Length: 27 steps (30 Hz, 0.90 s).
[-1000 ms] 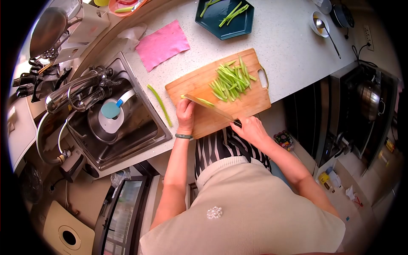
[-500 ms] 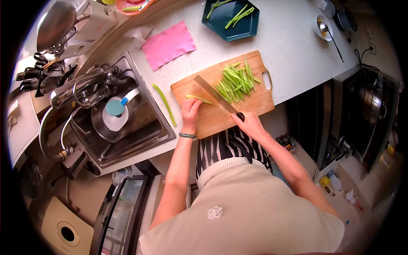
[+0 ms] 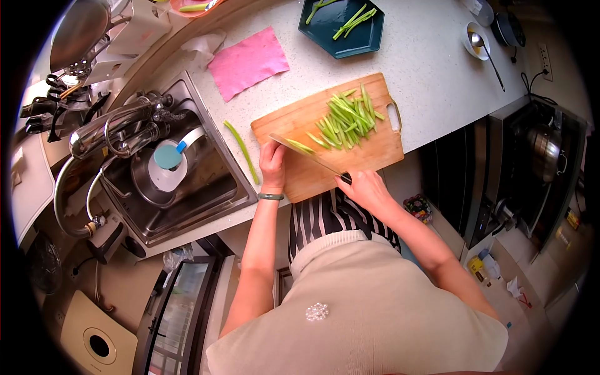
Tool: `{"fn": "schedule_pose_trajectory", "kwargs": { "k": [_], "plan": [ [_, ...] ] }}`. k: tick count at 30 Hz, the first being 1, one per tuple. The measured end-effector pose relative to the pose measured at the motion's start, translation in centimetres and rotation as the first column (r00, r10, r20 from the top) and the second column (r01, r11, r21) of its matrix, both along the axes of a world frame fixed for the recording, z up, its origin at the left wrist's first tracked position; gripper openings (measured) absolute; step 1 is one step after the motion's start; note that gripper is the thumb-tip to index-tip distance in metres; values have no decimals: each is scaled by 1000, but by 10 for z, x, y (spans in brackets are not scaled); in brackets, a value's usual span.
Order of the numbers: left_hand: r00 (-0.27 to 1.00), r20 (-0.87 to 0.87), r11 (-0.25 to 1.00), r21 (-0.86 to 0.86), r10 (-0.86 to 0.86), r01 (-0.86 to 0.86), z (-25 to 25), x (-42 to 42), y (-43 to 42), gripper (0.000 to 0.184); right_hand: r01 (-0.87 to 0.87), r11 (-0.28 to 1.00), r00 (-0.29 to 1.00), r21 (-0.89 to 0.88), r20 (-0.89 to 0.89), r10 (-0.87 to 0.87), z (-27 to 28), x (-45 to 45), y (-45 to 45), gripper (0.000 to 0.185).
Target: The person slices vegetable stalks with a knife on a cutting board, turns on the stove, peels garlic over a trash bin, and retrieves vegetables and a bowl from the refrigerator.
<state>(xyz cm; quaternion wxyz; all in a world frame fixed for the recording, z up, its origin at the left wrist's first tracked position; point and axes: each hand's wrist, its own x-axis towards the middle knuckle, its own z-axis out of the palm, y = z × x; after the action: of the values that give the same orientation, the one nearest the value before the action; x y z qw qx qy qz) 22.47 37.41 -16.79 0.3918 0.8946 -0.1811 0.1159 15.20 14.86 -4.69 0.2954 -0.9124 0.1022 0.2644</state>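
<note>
"What is each hand doing right now?"

"The right hand [image 3: 369, 190] is closing around the handle of a knife [image 3: 312, 159], and the blade is slanting across the cutting board [image 3: 306, 183] toward the left hand [image 3: 272, 165]."

"And the left?"

"Its fingers are curling close beside the far end of the blade. I can't tell whether they are gripping a piece of stalk, because the fingers and the blade are hiding that spot."

"What has just changed?"

"The knife has come back toward the left hand. Half a second ago it was lying farther out over the board, showing its broad side; now it is showing as a narrow strip by the fingers."

"What does that mean for the work?"

"I'd judge that the blade is back in a cutting position. Some green pieces [image 3: 301, 146] are lying just beyond it, and the bigger pile of cut stalks [image 3: 350, 122] is resting ahead of the right hand, on the same board."

"Anything else green nearby?"

"A long stalk [image 3: 242, 148] is lying on the tabletop [image 3: 425, 75], to the left of the left hand, between the board and the sink [image 3: 209, 194]. More stalks are sitting on a dark plate [image 3: 362, 45], well beyond both hands."
</note>
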Motion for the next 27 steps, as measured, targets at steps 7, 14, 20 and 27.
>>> {"fn": "schedule_pose_trajectory", "kwargs": {
  "k": [7, 14, 20, 27],
  "plan": [
    [999, -47, 1000, -6, 12, -12, -1, -3, -1, 19, 137, 965, 990, 225, 11, -143, -33, 5, 3, 36],
    [998, -52, 998, -67, 19, -23, 1, -3, -2, 23, 265, 924, 954, 277, -217, -208, 0, 12, -10, 38],
    [995, -48, 995, -30, 91, -93, 8, 1, 6, 23, 122, 969, 992, 214, -58, -112, 6, 4, -8, 36],
    [995, -53, 997, -14, 81, -82, 4, 2, 6, 22, 58, 988, 997, 142, -63, -50, 8, 5, -9, 37]
  ]
}}
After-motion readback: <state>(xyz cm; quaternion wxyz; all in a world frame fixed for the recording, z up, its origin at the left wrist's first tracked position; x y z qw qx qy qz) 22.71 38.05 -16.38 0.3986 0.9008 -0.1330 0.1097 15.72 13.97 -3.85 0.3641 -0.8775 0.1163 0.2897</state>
